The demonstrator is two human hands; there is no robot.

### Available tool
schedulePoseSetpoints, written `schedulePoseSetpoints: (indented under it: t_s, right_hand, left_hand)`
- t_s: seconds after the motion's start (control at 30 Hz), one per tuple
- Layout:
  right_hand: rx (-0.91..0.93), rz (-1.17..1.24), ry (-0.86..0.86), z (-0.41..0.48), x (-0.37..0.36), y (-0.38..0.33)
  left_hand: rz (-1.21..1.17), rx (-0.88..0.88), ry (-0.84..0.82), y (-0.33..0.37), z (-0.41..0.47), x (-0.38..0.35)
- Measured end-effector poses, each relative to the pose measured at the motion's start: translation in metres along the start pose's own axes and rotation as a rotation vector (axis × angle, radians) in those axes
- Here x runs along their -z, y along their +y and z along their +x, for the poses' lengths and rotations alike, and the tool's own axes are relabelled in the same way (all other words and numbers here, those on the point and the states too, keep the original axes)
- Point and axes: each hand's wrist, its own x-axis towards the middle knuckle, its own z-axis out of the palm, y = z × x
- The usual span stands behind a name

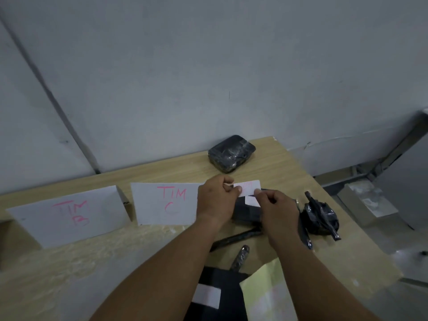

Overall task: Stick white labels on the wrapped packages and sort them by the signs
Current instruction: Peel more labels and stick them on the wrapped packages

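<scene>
Labelled black package (209,295) nearest; both hands (243,202) pinch white label (249,187) above wrapped package (245,212).

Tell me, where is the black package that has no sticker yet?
The black wrapped package sits alone at the far edge of the wooden table, by the grey wall, beyond both hands and right of the TIM C sign.
</scene>
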Motion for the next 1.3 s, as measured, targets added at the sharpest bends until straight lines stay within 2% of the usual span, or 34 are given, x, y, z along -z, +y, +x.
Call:
schedulePoseSetpoints:
  t_s: [0.3, 0.4, 0.57, 0.9, 1.3]
  right_hand:
    - [0.076, -0.143, -0.107, 0.128, -0.018, -0.027]
    - [0.101, -0.192, -0.149, 0.165, -0.035, -0.028]
    - [0.13, -0.233, -0.2, 0.215, -0.068, -0.021]
    - [0.108, -0.368, -0.275, 0.261, -0.108, -0.005]
    - [0.125, -0.538, -0.283, 0.274, -0.129, 0.009]
  left_hand:
    - [0.158, 0.117, 0.078, 0.03, 0.106, -0.039]
    - [0.258, 0.164, 0.127, 0.03, 0.139, -0.048]
    - [0.283, 0.288, 0.157, 0.022, 0.186, -0.062]
    - [0.313, 0.371, 0.151, -0.001, 0.24, -0.085]
    - [0.383, 0.434, 0.121, -0.017, 0.256, -0.1]
